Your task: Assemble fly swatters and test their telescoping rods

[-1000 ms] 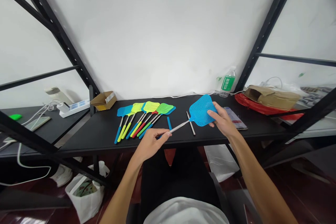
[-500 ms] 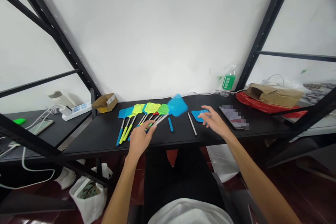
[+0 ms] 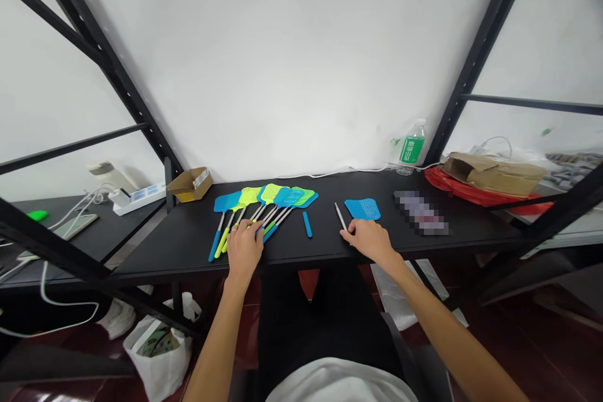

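Several fly swatters (image 3: 264, 207) with blue and yellow-green heads lie fanned out on the black table (image 3: 188, 239). My left hand (image 3: 244, 249) rests palm down on their handles, fingers spread. My right hand (image 3: 370, 240) lies at the near end of a thin metal rod (image 3: 340, 217), fingertips curled onto it. A loose blue swatter head (image 3: 362, 208) sits just behind that hand. A short blue handle piece (image 3: 306, 224) lies between the two hands.
A blurred phone (image 3: 421, 212) lies right of the swatter head. At the back stand a green-labelled water bottle (image 3: 409, 148) and a small cardboard box (image 3: 190, 183). A brown paper bag on red material (image 3: 490, 179) sits far right. A power strip (image 3: 136, 196) is at the left.
My left hand carried the assembled blue swatter leftward and laid it with the others. My right hand let go of its head and dropped onto the metal rod.
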`<control>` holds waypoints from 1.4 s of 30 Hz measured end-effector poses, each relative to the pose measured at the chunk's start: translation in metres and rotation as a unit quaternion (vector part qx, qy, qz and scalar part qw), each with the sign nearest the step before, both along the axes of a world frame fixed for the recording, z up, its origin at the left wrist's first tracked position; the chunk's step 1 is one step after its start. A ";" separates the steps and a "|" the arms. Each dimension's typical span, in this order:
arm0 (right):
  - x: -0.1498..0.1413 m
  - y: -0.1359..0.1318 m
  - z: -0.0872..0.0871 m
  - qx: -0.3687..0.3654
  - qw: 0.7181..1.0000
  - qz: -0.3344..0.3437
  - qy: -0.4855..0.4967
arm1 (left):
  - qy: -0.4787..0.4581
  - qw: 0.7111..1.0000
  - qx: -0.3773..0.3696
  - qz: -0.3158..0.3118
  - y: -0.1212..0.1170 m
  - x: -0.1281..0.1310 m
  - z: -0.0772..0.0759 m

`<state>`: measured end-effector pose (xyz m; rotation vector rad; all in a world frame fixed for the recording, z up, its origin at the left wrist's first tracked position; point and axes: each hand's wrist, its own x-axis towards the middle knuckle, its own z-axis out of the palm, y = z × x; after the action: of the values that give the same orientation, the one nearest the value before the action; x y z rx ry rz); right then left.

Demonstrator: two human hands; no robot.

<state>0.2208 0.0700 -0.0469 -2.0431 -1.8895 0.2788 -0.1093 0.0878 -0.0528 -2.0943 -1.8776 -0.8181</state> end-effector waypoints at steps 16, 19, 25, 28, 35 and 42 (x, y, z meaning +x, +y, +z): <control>0.015 0.021 -0.011 -0.044 0.871 0.067 0.486 | -0.050 0.970 -0.069 -0.226 -0.033 0.085 -0.007; 0.013 0.021 -0.012 -0.022 0.862 0.075 0.501 | -0.078 0.973 -0.079 -0.202 -0.031 0.083 -0.006; 0.013 0.021 -0.016 0.007 0.857 0.089 0.507 | -0.052 0.982 -0.077 -0.163 -0.027 0.086 -0.014; 0.008 0.020 -0.016 0.023 0.845 0.088 0.527 | -0.070 0.976 -0.077 -0.193 -0.027 0.086 -0.016; -0.010 0.016 -0.023 0.024 0.832 0.140 0.536 | -0.140 0.961 -0.069 -0.227 -0.030 0.088 -0.013; -0.012 0.016 -0.022 0.021 0.824 0.148 0.546 | -0.211 0.939 -0.104 -0.250 -0.031 0.089 -0.011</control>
<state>0.2091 0.0856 -0.0686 -1.0567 -1.3593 1.1718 -0.0204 0.0565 -0.0634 -2.7735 -1.6798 -1.3203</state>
